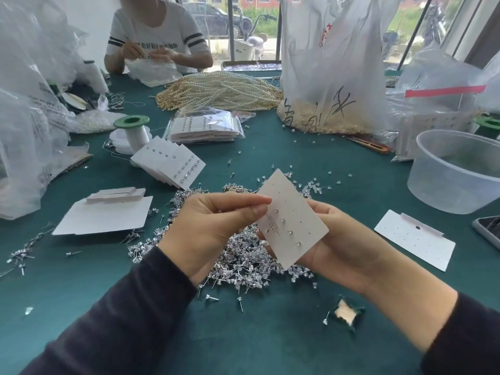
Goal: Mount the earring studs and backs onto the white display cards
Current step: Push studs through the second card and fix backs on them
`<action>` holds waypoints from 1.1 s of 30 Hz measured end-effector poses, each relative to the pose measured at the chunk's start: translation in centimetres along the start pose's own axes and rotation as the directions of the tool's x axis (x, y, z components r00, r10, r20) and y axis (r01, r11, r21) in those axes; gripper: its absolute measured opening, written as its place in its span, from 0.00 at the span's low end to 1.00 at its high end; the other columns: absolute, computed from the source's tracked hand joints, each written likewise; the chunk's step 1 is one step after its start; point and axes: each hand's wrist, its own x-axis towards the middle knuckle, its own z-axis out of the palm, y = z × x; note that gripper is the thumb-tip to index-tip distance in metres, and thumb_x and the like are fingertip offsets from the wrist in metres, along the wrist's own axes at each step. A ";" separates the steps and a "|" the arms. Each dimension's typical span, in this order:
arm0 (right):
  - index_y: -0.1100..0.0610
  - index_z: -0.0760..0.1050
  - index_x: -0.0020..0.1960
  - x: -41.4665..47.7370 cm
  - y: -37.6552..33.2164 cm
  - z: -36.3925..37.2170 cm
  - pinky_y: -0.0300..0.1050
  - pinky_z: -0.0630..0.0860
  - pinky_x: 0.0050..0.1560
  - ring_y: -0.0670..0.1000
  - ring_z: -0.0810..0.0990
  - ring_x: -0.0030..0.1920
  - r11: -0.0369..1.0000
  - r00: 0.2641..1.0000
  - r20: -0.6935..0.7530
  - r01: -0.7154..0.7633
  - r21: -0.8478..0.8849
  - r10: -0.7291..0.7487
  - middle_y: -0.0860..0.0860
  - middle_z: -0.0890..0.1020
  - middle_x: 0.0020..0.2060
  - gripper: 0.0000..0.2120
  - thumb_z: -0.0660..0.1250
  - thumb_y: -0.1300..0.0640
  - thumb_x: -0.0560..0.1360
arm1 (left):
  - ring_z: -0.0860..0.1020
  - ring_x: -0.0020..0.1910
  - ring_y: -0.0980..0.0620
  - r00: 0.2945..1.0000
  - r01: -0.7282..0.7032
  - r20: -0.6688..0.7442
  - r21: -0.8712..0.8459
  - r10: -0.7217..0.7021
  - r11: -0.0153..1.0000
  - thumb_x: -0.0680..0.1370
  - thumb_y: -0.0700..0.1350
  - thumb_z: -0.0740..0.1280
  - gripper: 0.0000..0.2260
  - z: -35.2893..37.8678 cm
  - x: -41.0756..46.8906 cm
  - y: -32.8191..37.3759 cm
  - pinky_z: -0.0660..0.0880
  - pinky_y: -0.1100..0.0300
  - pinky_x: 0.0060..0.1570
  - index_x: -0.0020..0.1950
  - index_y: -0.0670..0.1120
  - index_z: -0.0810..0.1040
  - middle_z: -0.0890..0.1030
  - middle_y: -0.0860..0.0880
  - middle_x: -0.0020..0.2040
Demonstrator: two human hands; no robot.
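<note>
Head cam view: everything sits on a dark green felt-covered counter (243, 334). The white display card (293, 220) is up off the cloth, between both hands and tilted on a diagonal. It's a flat matte rectangle with rows of tiny punched holes, and four clear sparkly studs (290, 232) are already seated in a slanted line.

The left hand (213, 226) is curled, with thumb and forefinger pinched together on the card's left edge, next to the top stud. I can't tell if there's a stud between the fingertips. The right hand (332, 239) cradles the card from behind and below, with fingers wrapped under it and peeking out at the lower left edge.

Directly under the hands is a glittery heap of loose studs (243, 263), thin metal posts with clear stones. Small translucent backs (311, 185) are scattered just beyond the card.

A fanned stack of filled cards (170, 165) lies to the left, a blank card (416, 239) lies flat to the right, and a round frosted plastic tub (457, 171) sits behind that.
</note>
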 end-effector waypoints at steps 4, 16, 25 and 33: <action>0.60 0.81 0.51 0.1 -0.1 -0.3 0.47 0.80 0.45 0.53 0.82 0.42 1.000 0.999 0.039 -0.007 -0.027 0.008 0.56 0.83 0.43 0.13 0.64 0.64 0.69 | 0.77 0.31 0.60 0.999 0.031 -0.009 -0.044 -0.031 0.999 0.54 0.43 0.74 0.10 0.0 0.2 -0.4 0.70 0.70 0.28 0.33 0.45 0.84 0.83 0.50 0.32; 0.65 0.78 0.56 0.0 0.3 -0.4 0.47 0.79 0.42 0.54 0.82 0.43 0.999 0.998 0.046 -0.040 0.035 0.038 0.59 0.82 0.46 0.16 0.66 0.66 0.69 | 0.74 0.33 0.50 0.993 -0.087 -0.067 0.154 0.098 0.984 0.58 0.46 0.74 0.10 0.1 0.1 -1.0 0.75 0.60 0.36 0.38 0.46 0.85 0.76 0.42 0.31; 0.62 0.82 0.50 -0.3 1.4 0.8 0.49 0.80 0.41 0.57 0.82 0.43 0.966 0.999 0.013 -0.051 0.254 0.050 0.59 0.83 0.45 0.27 0.82 0.58 0.52 | 0.77 0.34 0.53 0.895 -0.320 -0.085 0.560 0.437 0.764 0.64 0.47 0.74 0.04 0.1 -0.4 -0.3 0.76 0.57 0.33 0.37 0.49 0.84 0.80 0.50 0.34; 0.62 0.81 0.50 -0.6 1.0 0.9 0.48 0.79 0.39 0.56 0.82 0.42 0.978 0.999 -0.002 -0.046 0.201 0.048 0.59 0.82 0.43 0.16 0.74 0.64 0.62 | 0.77 0.39 0.57 0.893 -0.374 0.015 0.583 0.450 0.721 0.69 0.45 0.68 0.04 0.6 -0.8 0.0 0.74 0.71 0.37 0.39 0.46 0.80 0.79 0.53 0.38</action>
